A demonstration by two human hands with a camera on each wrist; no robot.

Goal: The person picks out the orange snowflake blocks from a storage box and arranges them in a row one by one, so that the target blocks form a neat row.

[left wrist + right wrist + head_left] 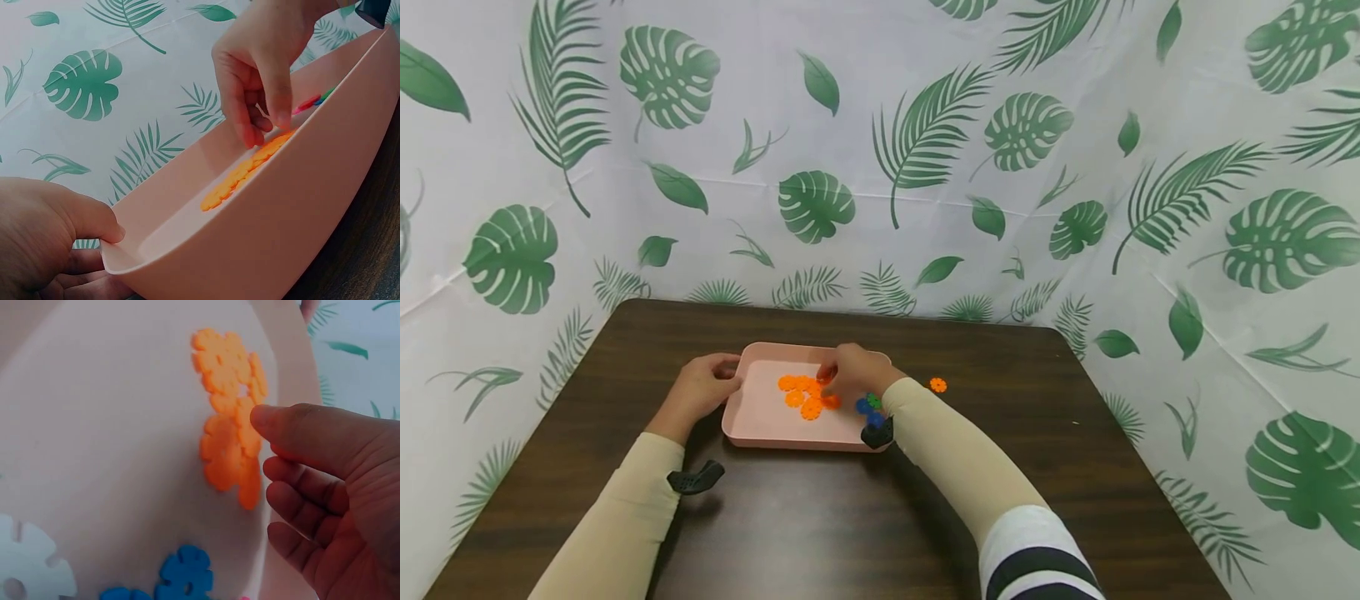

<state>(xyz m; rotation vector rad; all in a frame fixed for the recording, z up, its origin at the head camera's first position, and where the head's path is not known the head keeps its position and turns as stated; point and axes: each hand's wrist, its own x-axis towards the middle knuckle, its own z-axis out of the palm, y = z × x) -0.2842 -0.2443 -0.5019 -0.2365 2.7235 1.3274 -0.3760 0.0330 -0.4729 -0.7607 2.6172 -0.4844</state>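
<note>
My left hand [706, 385] grips the left end of a pink tray [760, 427], with the thumb on the inside of the wall and the fingers outside, as the left wrist view shows [69, 240]. Inside the tray lies a cluster of orange flower-shaped discs [810, 408]. Over that cluster is my right hand [857, 371], reaching down. Its thumb and forefinger are apart in the left wrist view [265, 69], tips at the orange discs [237, 178]. In the right wrist view the thumb tip overlaps one disc; the other fingers bend loosely.
Blue discs [875, 419] and a green disc [874, 401] lie toward the tray's right end. A white disc [28, 562] and a pink piece [306, 104] show there too. One orange disc [937, 385] lies on the dark wooden table [805, 525], right of the tray. Leaf-patterned cloth [850, 275] hangs around it.
</note>
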